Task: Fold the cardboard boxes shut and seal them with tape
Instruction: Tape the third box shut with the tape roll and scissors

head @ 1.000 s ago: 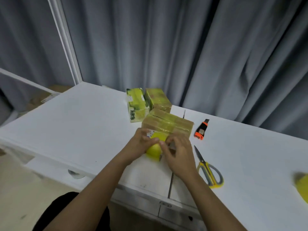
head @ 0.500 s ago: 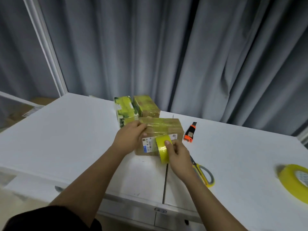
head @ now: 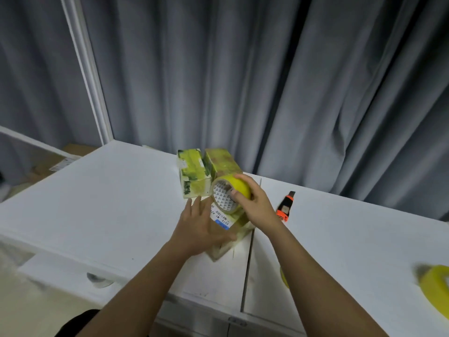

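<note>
Since half a second ago, the yellow tape roll [head: 230, 194] has risen from the cardboard box's [head: 232, 231] near face to above its top, gripped by the right hand [head: 255, 203]. The left hand [head: 198, 226] rests flat, fingers straight, on the box on the counter [head: 109, 203].

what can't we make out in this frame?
- Box, head view: top mostly hidden by left hand and tape roll; seam state unclear.
- Scissors: right forearm covers nearly everything.
- Second tape roll: cut off at right edge, blurred.
- Box label: print unreadable.
</note>
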Motion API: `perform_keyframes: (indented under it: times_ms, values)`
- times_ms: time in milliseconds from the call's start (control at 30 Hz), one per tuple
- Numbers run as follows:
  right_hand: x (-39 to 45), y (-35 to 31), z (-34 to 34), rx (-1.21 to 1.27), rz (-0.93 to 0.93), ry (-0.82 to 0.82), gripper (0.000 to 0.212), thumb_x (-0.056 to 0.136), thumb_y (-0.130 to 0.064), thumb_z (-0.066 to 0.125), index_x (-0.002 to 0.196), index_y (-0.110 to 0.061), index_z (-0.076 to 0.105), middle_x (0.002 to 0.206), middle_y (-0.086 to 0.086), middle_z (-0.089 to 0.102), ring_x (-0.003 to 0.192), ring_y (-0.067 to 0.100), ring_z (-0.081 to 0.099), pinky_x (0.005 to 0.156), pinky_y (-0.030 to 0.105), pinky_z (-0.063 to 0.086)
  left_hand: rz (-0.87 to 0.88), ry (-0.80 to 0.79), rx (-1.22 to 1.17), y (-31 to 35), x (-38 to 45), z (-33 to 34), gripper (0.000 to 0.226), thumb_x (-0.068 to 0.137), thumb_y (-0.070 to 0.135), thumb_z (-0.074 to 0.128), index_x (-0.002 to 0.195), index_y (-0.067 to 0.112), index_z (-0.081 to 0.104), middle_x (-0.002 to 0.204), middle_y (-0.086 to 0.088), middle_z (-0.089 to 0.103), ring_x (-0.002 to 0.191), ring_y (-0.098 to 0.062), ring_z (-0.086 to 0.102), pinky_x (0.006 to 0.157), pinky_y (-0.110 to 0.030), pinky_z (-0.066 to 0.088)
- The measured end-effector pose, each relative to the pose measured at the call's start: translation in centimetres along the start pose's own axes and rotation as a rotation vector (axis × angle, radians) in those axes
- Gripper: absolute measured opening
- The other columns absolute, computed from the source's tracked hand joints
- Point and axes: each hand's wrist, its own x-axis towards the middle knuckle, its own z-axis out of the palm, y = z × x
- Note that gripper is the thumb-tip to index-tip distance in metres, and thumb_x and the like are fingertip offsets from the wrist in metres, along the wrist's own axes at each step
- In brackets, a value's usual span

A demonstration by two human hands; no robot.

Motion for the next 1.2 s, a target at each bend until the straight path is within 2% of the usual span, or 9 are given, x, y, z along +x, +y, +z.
perform_keyframes:
  times_ms: [167,267,400,633,733,833,933,1000,1200]
  values:
    - [1.4,-0.7,0.5,-0.127,-0.014,-0.040,0.029,0.094,-0.020,0.058,0.118,-0.037,0.059,0.124,-0.009,0.059,0.114,0.010,0.056,0.092,0.019,0.047,0.053,0.135,0.139,-0.5,-0.7,1.1,0.105,0.059,0.076,0.063,0.132,0.001,0.050,0.107,-0.015,0.058,0.092,-0.031,0.056,0.081,-0.039,0.048]
    - [0.1,-1.5,-1.6,-0.256,-0.028,0.003,0.023,0.088,-0.024,0.063,0.108,-0.034,0.070,0.112,-0.012,0.067,0.104,0.000,0.059,0.083,0.007,0.043,-0.005,0.078,0.182,-0.7,-0.5,1.0,0.110,0.057,0.083,0.054,0.142,0.015,0.038,0.114,-0.007,0.051,0.097,-0.025,0.051,0.082,-0.032,0.045]
    - [-4.5,-0.2,-3.8,-0.397,0.094,-0.006,0.029,0.077,-0.043,0.064,0.105,-0.038,0.072,0.107,-0.016,0.066,0.093,-0.004,0.061,0.079,0.019,0.050,0.012,0.012,0.248,-1.0,0.0,1.3,0.112,0.056,0.087,0.049,0.144,0.020,0.031,0.120,-0.003,0.046,0.102,-0.021,0.047,0.084,-0.027,0.040]
    - [-6.8,2.7,-3.3,-0.474,0.282,-0.155,0.036,0.083,-0.037,0.061,0.117,-0.048,0.062,0.118,-0.012,0.066,0.092,0.005,0.062,0.079,0.028,0.053,-0.016,-0.074,0.321,-0.8,0.5,1.0,0.111,0.059,0.087,0.051,0.144,0.021,0.023,0.129,-0.004,0.041,0.111,-0.022,0.045,0.096,-0.031,0.038]
    - [-7.0,3.2,-3.5,-0.492,0.245,-0.176,0.038,0.084,-0.039,0.062,0.121,-0.049,0.059,0.127,-0.014,0.061,0.096,0.005,0.060,0.079,0.023,0.050,-0.087,-0.227,0.328,-0.3,1.0,0.4,0.118,0.056,0.097,0.027,0.148,0.024,0.014,0.144,-0.009,0.033,0.134,-0.030,0.032,0.115,-0.050,0.009]
    - [-6.9,3.4,-3.8,-0.485,0.227,-0.185,0.038,0.085,-0.040,0.062,0.122,-0.049,0.059,0.129,-0.013,0.059,0.106,0.008,0.057,0.089,0.030,0.050,-0.168,-0.232,0.395,1.4,2.6,0.0,0.105,0.069,0.088,0.007,0.150,0.021,0.014,0.157,-0.016,0.009,0.146,-0.035,-0.004,0.110,-0.054,-0.017]
    - [-7.1,3.5,-3.7,-0.493,0.230,-0.181,0.038,0.085,-0.039,0.062,0.121,-0.050,0.058,0.124,-0.014,0.061,0.099,0.010,0.059,0.086,0.034,0.052,0.070,-0.139,0.463,3.4,3.6,1.6,0.071,0.095,0.059,0.013,0.152,0.016,0.007,0.159,-0.013,-0.010,0.145,-0.028,-0.016,0.112,-0.048,-0.017]
    - [-7.2,3.8,-3.7,-0.446,0.251,-0.173,0.041,0.084,-0.039,0.062,0.122,-0.053,0.055,0.119,-0.013,0.062,0.098,0.009,0.060,0.087,0.036,0.053,0.192,-0.250,0.370,3.7,4.1,2.8,0.060,0.100,0.049,0.012,0.152,0.022,-0.001,0.160,-0.005,-0.011,0.145,-0.022,-0.017,0.116,-0.042,-0.013]
    - [-7.5,5.1,-3.9,-0.326,0.201,-0.195,0.047,0.082,-0.044,0.065,0.121,-0.064,0.048,0.118,-0.023,0.061,0.098,-0.004,0.058,0.084,0.021,0.051,0.154,-0.366,0.263,2.3,4.9,3.8,0.059,0.100,0.050,0.012,0.152,0.026,0.001,0.160,-0.002,-0.007,0.145,-0.016,-0.015,0.118,-0.036,-0.009]
